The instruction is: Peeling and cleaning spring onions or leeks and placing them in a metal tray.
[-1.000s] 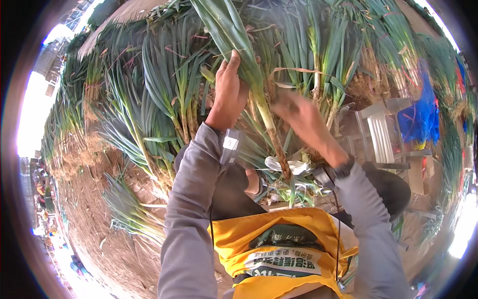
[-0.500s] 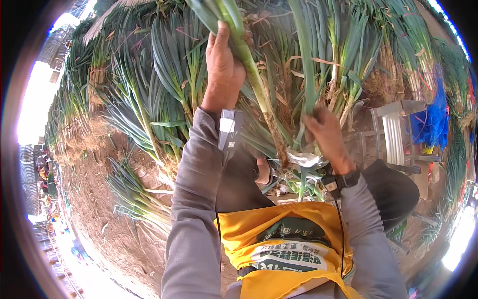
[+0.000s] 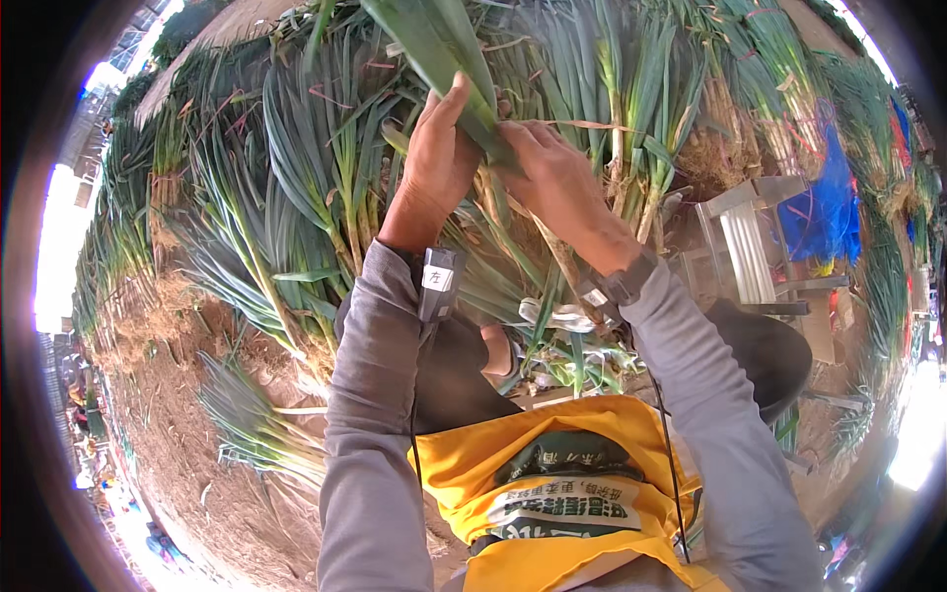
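I hold one long green leek (image 3: 444, 49) up in front of me with both hands. My left hand (image 3: 434, 168) wraps its leaves from the left, thumb up along the blade. Just to the right, my right hand (image 3: 557, 183) grips the same stalk where the green leaves meet the paler shaft, which runs down behind my wrist. Both arms are in grey sleeves, each with a small dark band at the wrist. A yellow apron (image 3: 562, 493) covers my lap at the bottom of the view.
Rows of bundled leeks (image 3: 296, 197) lie all around on brown earth (image 3: 187, 434). Trimmed leaves and white scraps (image 3: 562, 340) lie by my knees. A grey metal stand (image 3: 750, 247) and blue sheeting (image 3: 829, 212) are at the right.
My right hand rose from low near the root end up to the leaves beside my left hand. The left hand stayed on the leek, which now reaches higher.
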`<action>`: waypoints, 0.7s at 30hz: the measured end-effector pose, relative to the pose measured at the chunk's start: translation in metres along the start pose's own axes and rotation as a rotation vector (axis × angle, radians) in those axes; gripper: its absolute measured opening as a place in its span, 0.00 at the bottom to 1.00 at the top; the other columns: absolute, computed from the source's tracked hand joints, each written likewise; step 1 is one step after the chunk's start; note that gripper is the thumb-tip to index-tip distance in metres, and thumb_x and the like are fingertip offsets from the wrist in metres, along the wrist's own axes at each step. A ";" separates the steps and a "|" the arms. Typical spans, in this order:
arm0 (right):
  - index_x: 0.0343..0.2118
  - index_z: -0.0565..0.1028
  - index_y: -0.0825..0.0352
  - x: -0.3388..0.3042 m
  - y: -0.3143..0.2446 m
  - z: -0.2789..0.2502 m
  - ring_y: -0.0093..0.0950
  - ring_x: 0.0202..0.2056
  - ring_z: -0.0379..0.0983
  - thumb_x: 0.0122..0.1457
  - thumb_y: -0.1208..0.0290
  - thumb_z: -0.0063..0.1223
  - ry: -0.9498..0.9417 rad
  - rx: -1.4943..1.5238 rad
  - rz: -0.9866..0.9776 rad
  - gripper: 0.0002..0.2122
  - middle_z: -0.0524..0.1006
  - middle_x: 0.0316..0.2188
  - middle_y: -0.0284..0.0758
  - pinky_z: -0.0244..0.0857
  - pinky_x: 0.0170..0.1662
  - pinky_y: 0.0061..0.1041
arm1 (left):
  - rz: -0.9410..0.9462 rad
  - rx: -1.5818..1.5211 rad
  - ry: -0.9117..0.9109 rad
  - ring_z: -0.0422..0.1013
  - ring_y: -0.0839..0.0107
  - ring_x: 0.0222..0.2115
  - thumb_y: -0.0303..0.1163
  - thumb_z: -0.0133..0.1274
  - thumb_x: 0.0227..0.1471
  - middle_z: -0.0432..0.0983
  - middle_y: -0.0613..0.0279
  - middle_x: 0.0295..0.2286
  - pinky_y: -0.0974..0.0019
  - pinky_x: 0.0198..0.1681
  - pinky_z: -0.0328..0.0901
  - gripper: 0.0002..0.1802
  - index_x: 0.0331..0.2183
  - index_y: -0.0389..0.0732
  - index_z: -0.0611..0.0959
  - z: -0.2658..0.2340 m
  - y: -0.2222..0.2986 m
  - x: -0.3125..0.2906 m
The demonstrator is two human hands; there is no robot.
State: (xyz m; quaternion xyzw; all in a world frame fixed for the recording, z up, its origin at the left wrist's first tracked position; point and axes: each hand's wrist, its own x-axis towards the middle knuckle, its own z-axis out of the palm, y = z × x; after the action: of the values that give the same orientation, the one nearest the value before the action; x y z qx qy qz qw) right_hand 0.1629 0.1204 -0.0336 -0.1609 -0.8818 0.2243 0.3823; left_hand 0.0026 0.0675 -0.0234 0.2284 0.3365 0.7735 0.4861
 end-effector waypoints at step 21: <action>0.45 0.77 0.70 0.004 -0.003 -0.020 0.21 0.42 0.75 0.57 0.71 0.64 -0.059 0.921 0.518 0.15 0.79 0.41 0.34 0.71 0.47 0.25 | 0.097 -0.020 -0.074 0.75 0.71 0.41 0.35 0.50 0.65 0.76 0.59 0.43 0.65 0.43 0.74 0.19 0.54 0.38 0.71 0.019 -0.025 -0.015</action>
State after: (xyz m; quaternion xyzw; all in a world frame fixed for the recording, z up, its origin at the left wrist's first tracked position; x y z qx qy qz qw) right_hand 0.1747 0.1253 -0.0177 -0.1826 -0.6338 0.6800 0.3203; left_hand 0.0367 0.0672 -0.0298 0.2682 0.2990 0.7905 0.4623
